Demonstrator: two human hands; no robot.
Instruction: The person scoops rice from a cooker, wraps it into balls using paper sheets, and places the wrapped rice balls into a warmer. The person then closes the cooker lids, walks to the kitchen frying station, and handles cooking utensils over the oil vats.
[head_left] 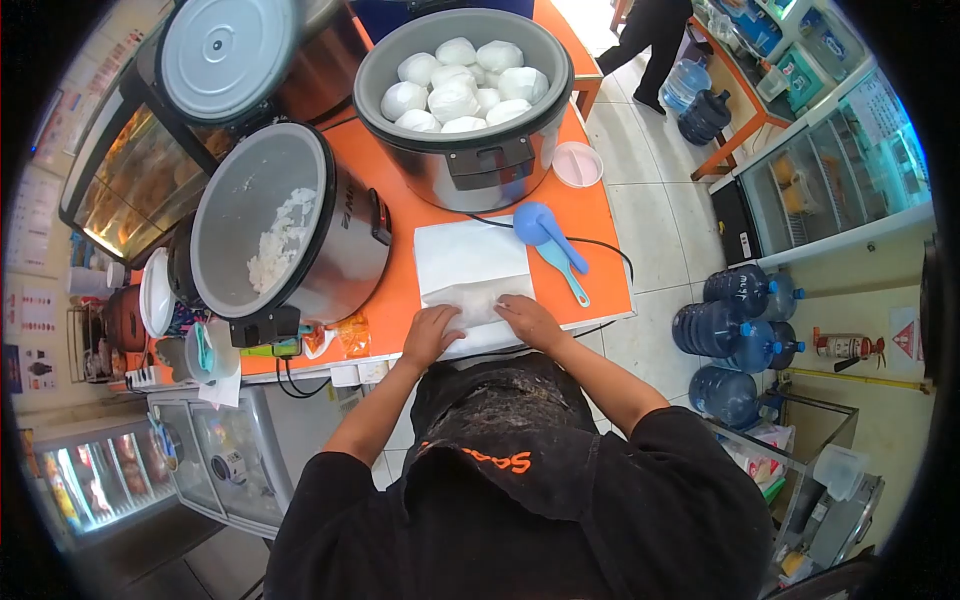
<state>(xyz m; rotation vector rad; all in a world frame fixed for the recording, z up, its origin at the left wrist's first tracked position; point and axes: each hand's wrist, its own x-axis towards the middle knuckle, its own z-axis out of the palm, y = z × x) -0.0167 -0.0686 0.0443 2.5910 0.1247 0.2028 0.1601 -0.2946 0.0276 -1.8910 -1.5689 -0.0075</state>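
A white paper bundle point(474, 302) lies at the front edge of the orange table, partly rolled up; its contents are hidden. My left hand point(432, 334) grips its left end, and my right hand point(530, 322) pinches the right end. Beneath and behind it, a stack of white paper sheets point(470, 252) lies flat. Right of the paper rest a blue scoop point(540, 228) and a light-blue rice paddle point(566, 272). A large rice cooker point(460, 165) behind is filled with several white wrapped bundles point(453, 100). Another open cooker point(340, 250) on the left holds loose white rice point(280, 245).
A pink lid point(577, 164) sits at the table's right edge. A black cord crosses behind the scoop. Several blue water jugs point(712, 330) stand on the floor at right, near a glass-door fridge point(830, 180). A person in dark trousers point(655, 45) is at the back.
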